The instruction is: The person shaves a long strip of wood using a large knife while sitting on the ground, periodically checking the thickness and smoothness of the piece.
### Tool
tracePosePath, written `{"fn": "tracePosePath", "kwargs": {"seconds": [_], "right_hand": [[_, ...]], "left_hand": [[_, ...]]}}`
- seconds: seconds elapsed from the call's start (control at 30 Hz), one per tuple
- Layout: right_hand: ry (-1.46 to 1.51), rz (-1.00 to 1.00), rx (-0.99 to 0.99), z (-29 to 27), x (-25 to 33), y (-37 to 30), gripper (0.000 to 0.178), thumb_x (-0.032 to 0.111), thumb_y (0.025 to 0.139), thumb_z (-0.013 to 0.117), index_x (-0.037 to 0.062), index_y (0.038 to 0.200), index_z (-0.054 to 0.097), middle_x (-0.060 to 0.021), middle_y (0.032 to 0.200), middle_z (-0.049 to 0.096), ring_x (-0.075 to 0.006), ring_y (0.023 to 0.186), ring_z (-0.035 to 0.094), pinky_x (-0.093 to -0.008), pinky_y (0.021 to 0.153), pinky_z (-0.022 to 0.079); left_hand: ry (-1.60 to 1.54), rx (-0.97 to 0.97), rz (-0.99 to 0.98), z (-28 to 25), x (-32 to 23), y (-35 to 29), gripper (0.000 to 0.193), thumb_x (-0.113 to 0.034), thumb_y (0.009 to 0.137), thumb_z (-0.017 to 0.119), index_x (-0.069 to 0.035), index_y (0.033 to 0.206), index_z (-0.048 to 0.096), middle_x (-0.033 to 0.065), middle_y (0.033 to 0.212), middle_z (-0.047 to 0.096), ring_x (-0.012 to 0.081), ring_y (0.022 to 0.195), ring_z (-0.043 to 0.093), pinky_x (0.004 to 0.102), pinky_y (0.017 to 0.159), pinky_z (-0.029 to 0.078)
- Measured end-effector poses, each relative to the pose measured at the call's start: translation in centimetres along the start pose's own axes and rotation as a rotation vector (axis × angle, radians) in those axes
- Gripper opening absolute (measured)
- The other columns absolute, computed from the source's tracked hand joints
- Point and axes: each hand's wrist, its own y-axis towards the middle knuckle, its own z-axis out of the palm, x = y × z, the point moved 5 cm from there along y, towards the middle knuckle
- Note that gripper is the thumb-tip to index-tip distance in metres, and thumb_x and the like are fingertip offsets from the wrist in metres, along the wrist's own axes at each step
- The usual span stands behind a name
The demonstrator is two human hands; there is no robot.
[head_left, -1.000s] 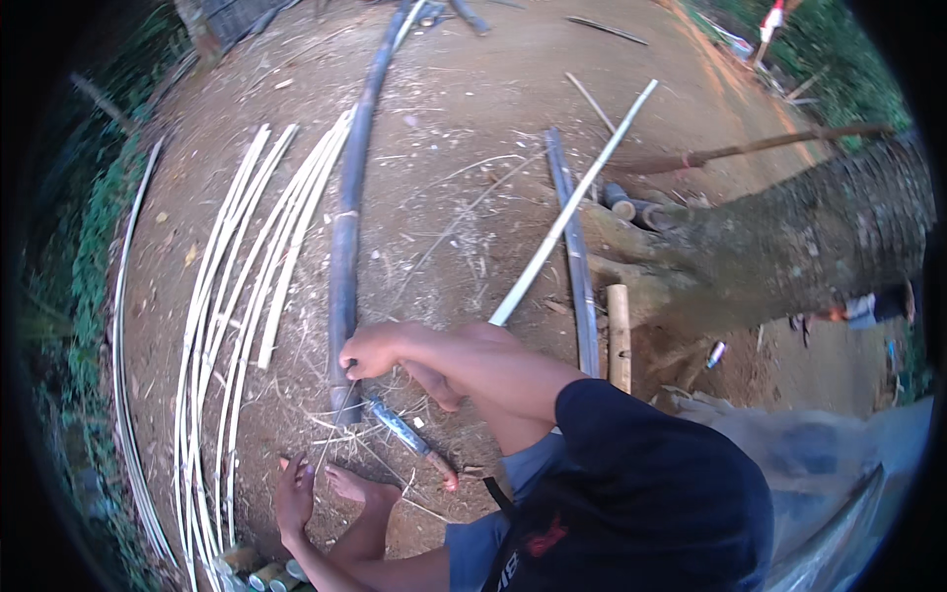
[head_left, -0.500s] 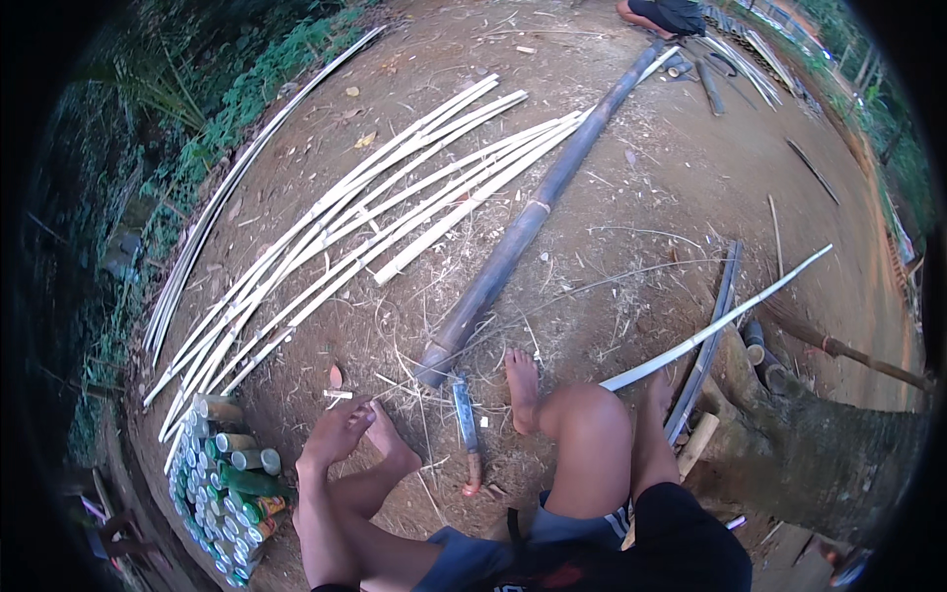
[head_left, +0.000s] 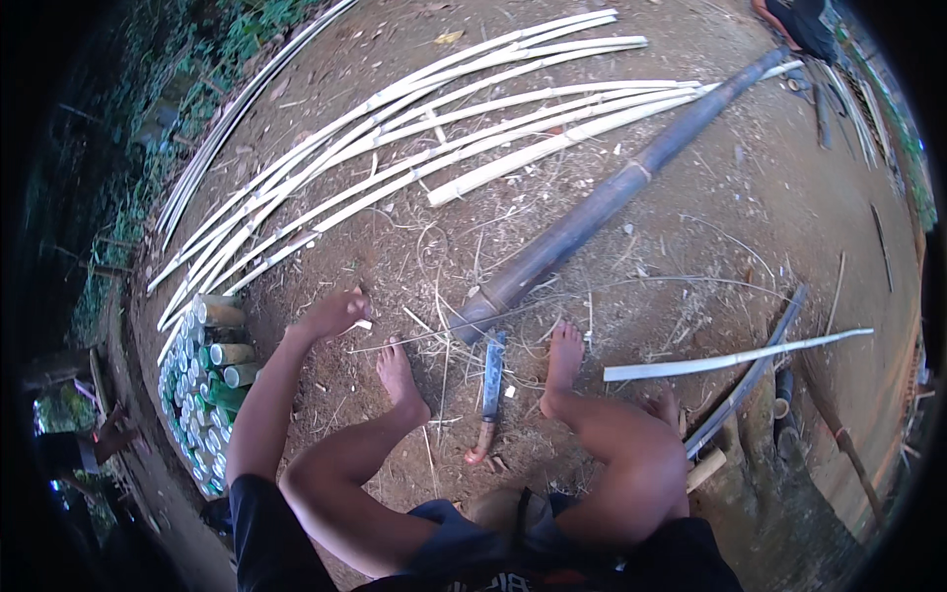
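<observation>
I sit on bare dirt with both bare feet out in front. My left hand (head_left: 330,316) reaches to the ground at my left and pinches a small pale bamboo sliver (head_left: 363,324). A machete (head_left: 490,385) lies on the dirt between my feet, its handle toward me. Just beyond its blade is the cut end of a long dark bamboo pole (head_left: 602,202). Only a bit of my right hand (head_left: 669,405) shows, low behind my right knee; its fingers are hidden.
Many long pale split bamboo strips (head_left: 444,128) lie fanned across the ground ahead. One pale strip (head_left: 735,357) and a dark slat (head_left: 750,380) lie at my right. Short cut bamboo sections (head_left: 212,385) are stacked at my left. Another person (head_left: 799,20) is at the far top right.
My view has swung left and down. My hands have left the pole end, the machete lies on the ground, and my left hand has stretched out to the left.
</observation>
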Motion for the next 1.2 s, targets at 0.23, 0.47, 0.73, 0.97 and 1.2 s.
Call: {"fn": "tracePosePath", "kwargs": {"seconds": [0.23, 0.47, 0.73, 0.97, 1.2], "right_hand": [[-0.726, -0.546, 0.395, 12.3, 11.5, -22.4, 0.043, 0.029, 0.096, 0.050, -0.0030, 0.125, 0.053, -0.0171, 0.110, 0.063, -0.0255, 0.095, 0.063, -0.0363, 0.084, 0.050], [-1.290, -0.789, 0.562, 22.8, 9.1, -29.7, 0.035, 0.030, 0.095, 0.055, 0.0013, 0.116, 0.060, -0.0166, 0.105, 0.065, -0.0287, 0.099, 0.064, -0.0398, 0.087, 0.050], [-1.437, -0.981, 0.808, 23.9, 10.0, -29.4, 0.045, 0.031, 0.096, 0.053, 0.0038, 0.131, 0.048, -0.0221, 0.120, 0.059, -0.0421, 0.105, 0.059, -0.0487, 0.087, 0.049], [-1.627, -0.851, 0.773, 20.0, 7.0, -27.5, 0.036, 0.030, 0.093, 0.057, 0.0055, 0.119, 0.049, -0.0197, 0.099, 0.060, -0.0399, 0.096, 0.059, -0.0508, 0.083, 0.046], [-1.563, -0.899, 0.717, 21.2, 8.0, -28.5, 0.034, 0.032, 0.093, 0.057, 0.0044, 0.113, 0.051, -0.0187, 0.093, 0.061, -0.0405, 0.092, 0.061, -0.0511, 0.081, 0.046]], "left_hand": [[0.130, -0.232, -0.229, -1.6, 11.8, 16.4, 0.037, -0.033, 0.088, 0.059, -0.005, 0.112, 0.066, 0.0231, 0.109, 0.066, 0.0386, 0.102, 0.064, 0.0474, 0.091, 0.049], [-0.031, -0.454, -0.266, -1.2, 16.5, 27.3, 0.065, -0.029, 0.088, 0.060, 0.001, 0.142, 0.037, 0.0236, 0.151, 0.031, 0.0360, 0.137, 0.036, 0.0429, 0.112, 0.032], [-0.063, -0.334, -0.301, 4.5, 16.7, 33.9, 0.068, -0.046, 0.090, 0.055, -0.005, 0.142, 0.039, 0.0178, 0.140, 0.046, 0.0331, 0.127, 0.046, 0.0440, 0.104, 0.038], [0.075, -0.279, -0.267, 3.1, 12.6, 36.4, 0.064, -0.044, 0.091, 0.055, -0.003, 0.139, 0.042, 0.0192, 0.133, 0.050, 0.0334, 0.120, 0.050, 0.0442, 0.098, 0.041], [0.103, -0.272, -0.254, 1.3, 13.0, 36.9, 0.060, -0.042, 0.093, 0.054, -0.001, 0.136, 0.045, 0.0206, 0.127, 0.054, 0.0337, 0.112, 0.054, 0.0444, 0.092, 0.044]]}}
